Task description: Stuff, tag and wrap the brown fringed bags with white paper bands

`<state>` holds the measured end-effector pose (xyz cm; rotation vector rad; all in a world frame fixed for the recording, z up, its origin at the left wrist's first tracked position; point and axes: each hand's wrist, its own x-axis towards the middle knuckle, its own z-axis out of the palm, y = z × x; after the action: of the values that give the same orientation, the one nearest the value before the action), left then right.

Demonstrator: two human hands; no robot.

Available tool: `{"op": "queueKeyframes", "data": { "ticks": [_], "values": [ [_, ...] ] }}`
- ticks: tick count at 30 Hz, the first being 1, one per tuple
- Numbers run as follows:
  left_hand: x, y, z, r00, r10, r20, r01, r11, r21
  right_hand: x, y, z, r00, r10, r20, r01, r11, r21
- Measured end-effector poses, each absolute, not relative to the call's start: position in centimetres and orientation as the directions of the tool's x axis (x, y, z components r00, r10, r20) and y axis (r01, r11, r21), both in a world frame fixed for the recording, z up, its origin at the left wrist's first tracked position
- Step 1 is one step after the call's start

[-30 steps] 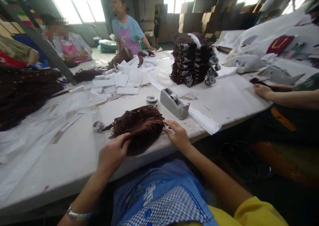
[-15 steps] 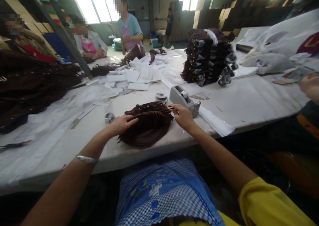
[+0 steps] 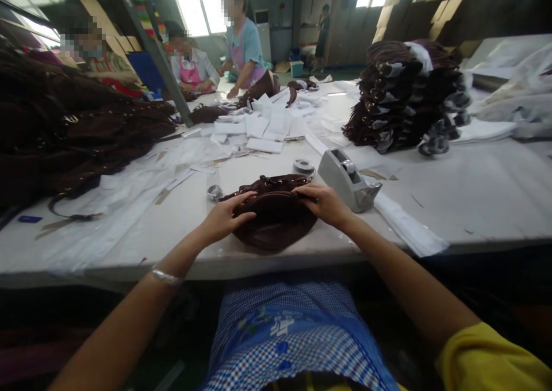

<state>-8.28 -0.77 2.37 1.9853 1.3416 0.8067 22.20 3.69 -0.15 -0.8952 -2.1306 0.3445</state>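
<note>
A dark brown drawstring bag (image 3: 276,230) lies near the front edge of the white table, its gathered top with metal eyelets facing away from me. My left hand (image 3: 227,214) holds its left side, thumb on the near face and fingers over the upper part. At the upper right of the bag, my right hand (image 3: 322,202) pinches its edge; the fingertips are partly hidden. A grey tape dispenser (image 3: 348,178) stands just right of my right hand. Behind the bag lies a roll of tape (image 3: 303,166), and a small clear-wrapped piece (image 3: 214,193) sits to its left.
A tall stack of brown bags (image 3: 401,98) stands at the back right. More brown bags (image 3: 86,126) are heaped at left. White packets (image 3: 267,123) lie mid-table, white sheeting (image 3: 409,227) at right. Several people work beyond the table, one in a pink apron (image 3: 242,57) standing.
My right hand has let the thin strap end go from its fingertips and now grips the bag's upper edge. Straps no longer lie across the bag's front. The view has turned left.
</note>
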Motion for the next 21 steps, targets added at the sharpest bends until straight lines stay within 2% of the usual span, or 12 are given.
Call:
{"op": "queueKeyframes", "data": {
  "ticks": [2, 3, 5, 8, 10, 12, 17, 21],
  "values": [
    [-9.0, -3.0, 0.9, 0.072, 0.954, 0.290, 0.562, -0.279, 0.779, 22.8, 3.5, -0.1, -0.452, 0.692, 0.563, 0.477, 0.721, -0.502],
    [-9.3, -4.1, 0.1, -0.054, 0.951, 0.306, 0.569, -0.222, 0.792, 23.0, 3.2, -0.2, -0.458, 0.687, 0.565, 0.476, 0.726, -0.497],
    [-9.5, -6.0, -1.5, -0.196, 0.959, 0.206, 0.506, -0.081, 0.858, 23.1, 2.7, -0.6, -0.453, 0.681, 0.576, 0.475, 0.730, -0.491],
    [-9.2, -7.3, -3.3, -0.156, 0.986, -0.061, 0.182, 0.089, 0.979, 23.0, 2.3, -1.1, -0.403, 0.684, 0.608, 0.471, 0.725, -0.503],
    [-8.7, -7.2, -3.8, -0.107, 0.985, -0.135, -0.028, 0.132, 0.991, 23.0, 2.4, -1.3, -0.389, 0.683, 0.619, 0.449, 0.727, -0.520],
    [-8.5, -6.5, -3.9, -0.094, 0.983, -0.155, -0.142, 0.140, 0.980, 23.2, 2.7, -1.3, -0.405, 0.682, 0.609, 0.423, 0.730, -0.537],
    [-8.4, -5.0, -4.0, -0.103, 0.979, -0.174, -0.218, 0.148, 0.965, 23.5, 2.9, -0.7, -0.473, 0.695, 0.541, 0.446, 0.718, -0.534],
    [-7.7, -4.6, -4.0, -0.073, 0.992, -0.102, -0.168, 0.089, 0.982, 23.5, 2.3, -1.1, -0.375, 0.755, 0.537, 0.611, 0.637, -0.470]
  ]
}}
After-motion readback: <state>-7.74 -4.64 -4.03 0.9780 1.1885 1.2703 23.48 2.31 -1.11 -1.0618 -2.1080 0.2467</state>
